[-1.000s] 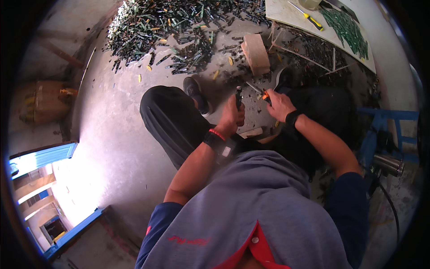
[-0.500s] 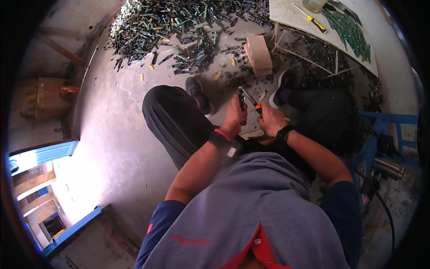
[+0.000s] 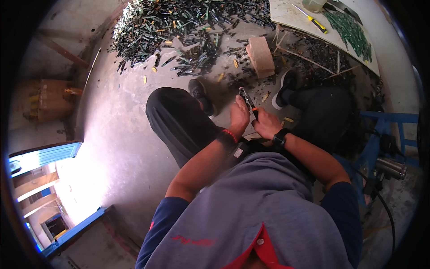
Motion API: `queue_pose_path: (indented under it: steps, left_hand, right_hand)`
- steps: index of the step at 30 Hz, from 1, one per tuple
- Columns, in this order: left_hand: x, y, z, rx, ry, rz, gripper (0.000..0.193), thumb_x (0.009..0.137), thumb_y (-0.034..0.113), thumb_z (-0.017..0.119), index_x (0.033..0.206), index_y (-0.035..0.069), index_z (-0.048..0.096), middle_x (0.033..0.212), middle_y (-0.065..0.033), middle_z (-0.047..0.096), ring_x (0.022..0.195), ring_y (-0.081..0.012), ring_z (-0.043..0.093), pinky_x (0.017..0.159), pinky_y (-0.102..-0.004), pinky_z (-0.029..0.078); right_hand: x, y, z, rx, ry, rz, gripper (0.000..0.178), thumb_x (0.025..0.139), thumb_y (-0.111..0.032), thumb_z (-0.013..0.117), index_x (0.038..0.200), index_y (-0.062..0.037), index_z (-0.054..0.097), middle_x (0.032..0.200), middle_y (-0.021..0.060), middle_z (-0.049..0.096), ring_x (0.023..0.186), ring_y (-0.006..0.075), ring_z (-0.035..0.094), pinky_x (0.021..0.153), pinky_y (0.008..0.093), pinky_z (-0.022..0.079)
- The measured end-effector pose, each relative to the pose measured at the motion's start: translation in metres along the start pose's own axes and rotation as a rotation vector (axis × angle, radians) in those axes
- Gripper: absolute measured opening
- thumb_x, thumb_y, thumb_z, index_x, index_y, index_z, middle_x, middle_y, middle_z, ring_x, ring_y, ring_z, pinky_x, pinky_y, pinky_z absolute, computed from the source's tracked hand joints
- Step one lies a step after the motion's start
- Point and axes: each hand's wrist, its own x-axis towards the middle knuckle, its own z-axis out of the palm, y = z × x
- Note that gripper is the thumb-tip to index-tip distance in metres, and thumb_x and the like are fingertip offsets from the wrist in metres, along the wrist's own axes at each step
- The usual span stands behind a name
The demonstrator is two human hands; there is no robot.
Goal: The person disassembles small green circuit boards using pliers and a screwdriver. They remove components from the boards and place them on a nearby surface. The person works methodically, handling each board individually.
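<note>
In my right hand [image 3: 268, 123], closed, is a screwdriver-like tool [image 3: 249, 101] with a metal shaft and a black-and-orange handle. Its tip points up and left, meeting the top of a small dark strip-shaped piece [image 3: 242, 93]. My left hand [image 3: 240, 117] grips that piece, its fingers wrapped around most of it. Both hands are close together between my knees, low over the floor. What exactly the piece is, I cannot make out.
A large heap of dark and green strips [image 3: 179, 27] covers the floor ahead. Beyond my feet stands a reddish brick block [image 3: 260, 57]. On a white board [image 3: 286, 13] at right lie a yellow-black screwdriver [image 3: 317, 24] and green strips [image 3: 347, 31]. A steel flask [image 3: 391, 168] stands by blue framing [image 3: 389, 117].
My left hand has turned, with more of its back showing. My right hand has shifted slightly left and down with the tool, which now stands steeper. The view has shifted a little.
</note>
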Motion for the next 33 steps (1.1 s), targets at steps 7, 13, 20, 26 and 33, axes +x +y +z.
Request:
queue_pose_path:
  steps: [7, 13, 20, 26, 33]
  left_hand:
    - [0.000, -0.005, 0.003, 0.124, 0.095, 0.166, 0.065, 0.102, 0.046, 0.025, 0.064, -0.002, 0.047, 0.052, -0.0095, 0.042, 0.050, -0.0195, 0.039, 0.049, -0.0401, 0.034]
    - [-0.005, 0.001, 0.004, 0.129, 0.095, 0.156, 0.065, 0.102, 0.045, 0.026, 0.065, -0.003, 0.050, 0.052, -0.0102, 0.044, 0.050, -0.0200, 0.043, 0.050, -0.0412, 0.034]
    - [0.000, -0.004, -0.001, 0.143, 0.047, 0.159, 0.062, 0.100, 0.049, 0.028, 0.067, 0.001, 0.048, 0.055, -0.0054, 0.046, 0.050, -0.0169, 0.044, 0.048, -0.0367, 0.035]
    - [-0.008, 0.003, -0.001, -0.145, -0.036, -0.023, 0.055, 0.098, 0.055, 0.031, 0.072, 0.008, 0.045, 0.055, 0.0003, 0.042, 0.044, -0.0128, 0.040, 0.040, -0.0302, 0.030]
    - [-0.030, 0.035, -0.019, -0.329, -0.214, -0.422, 0.051, 0.095, 0.055, 0.031, 0.070, 0.012, 0.041, 0.052, 0.0044, 0.029, 0.039, -0.0100, 0.026, 0.039, -0.0262, 0.020]
  right_hand:
    - [0.005, 0.004, 0.003, 0.118, -0.052, -0.008, 0.034, 0.078, -0.021, 0.052, 0.102, 0.0029, 0.050, 0.096, 0.0280, 0.063, 0.096, 0.0451, 0.059, 0.084, 0.0494, 0.045]
    - [0.015, 0.021, 0.019, 0.292, -0.053, -0.088, 0.033, 0.077, -0.015, 0.054, 0.102, 0.0050, 0.049, 0.091, 0.0283, 0.062, 0.091, 0.0448, 0.059, 0.080, 0.0475, 0.045]
    - [0.016, 0.024, 0.025, 0.486, -0.036, -0.147, 0.032, 0.081, -0.015, 0.058, 0.105, 0.0038, 0.049, 0.085, 0.0268, 0.062, 0.085, 0.0434, 0.060, 0.074, 0.0458, 0.047]
    - [0.019, 0.038, 0.027, 0.204, 0.102, -0.144, 0.030, 0.080, -0.013, 0.059, 0.104, 0.0006, 0.049, 0.088, 0.0265, 0.062, 0.089, 0.0449, 0.059, 0.074, 0.0504, 0.046]
    - [0.038, 0.061, -0.024, -0.190, 0.255, -0.502, 0.026, 0.074, -0.007, 0.060, 0.096, -0.0006, 0.048, 0.089, 0.0239, 0.059, 0.086, 0.0446, 0.058, 0.073, 0.0515, 0.046]
